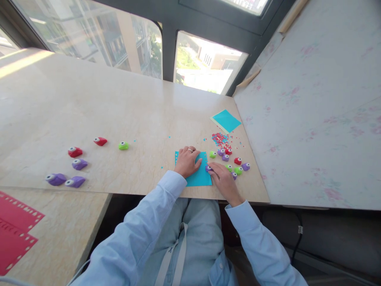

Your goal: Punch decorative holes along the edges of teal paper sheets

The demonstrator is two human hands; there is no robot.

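Note:
A blue sheet of paper (199,181) lies near the front edge of the table, with small cut-outs along its left, upper and right edges. My left hand (187,162) rests on it, fingers stretched out, a ring on one of them. At the sheet's right edge, my right hand (225,182) grips a small purple craft punch (208,168) between thumb and fingers. Whether the paper sits inside the punch's slot I cannot tell. Just right of that hand stand several more punches, among them a green one (238,171) and a red one (237,161).
Red, white and blue paper bits (220,139) are heaped beyond the punches. A pad of blue paper (226,120) lies behind them. More punches, including a red one (75,151), stand at left. Punched red sheets (18,210) lie lower left. A wall (312,119) bounds the right side.

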